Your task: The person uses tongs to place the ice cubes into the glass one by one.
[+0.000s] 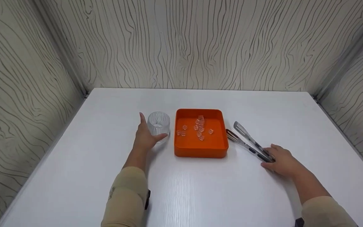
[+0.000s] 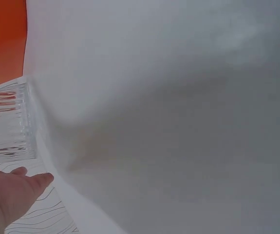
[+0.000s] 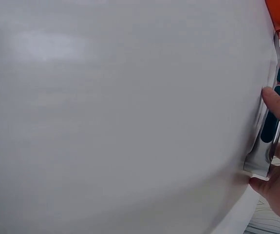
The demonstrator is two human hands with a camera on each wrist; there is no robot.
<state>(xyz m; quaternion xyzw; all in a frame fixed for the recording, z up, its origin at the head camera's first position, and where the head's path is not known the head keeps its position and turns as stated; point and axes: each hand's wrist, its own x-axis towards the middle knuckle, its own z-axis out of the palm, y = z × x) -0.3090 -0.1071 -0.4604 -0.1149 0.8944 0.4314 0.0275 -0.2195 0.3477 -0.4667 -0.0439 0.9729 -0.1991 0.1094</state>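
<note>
A clear ribbed glass stands upright left of the orange tray. My left hand is spread beside it, thumb across its near side and fingers straight along its left. In the left wrist view the fingers stand apart from the glass. On the right, metal tongs with dark handle inserts lie with their two arms spread, tips toward the tray. My right hand holds their handle end between thumb and fingers. The right wrist view shows the thumb against the tongs; the other fingers are partly hidden.
The square orange tray sits mid-table between both hands, with several small clear cubes scattered inside. All of this is on a white table. Wood-patterned panels enclose its back and sides.
</note>
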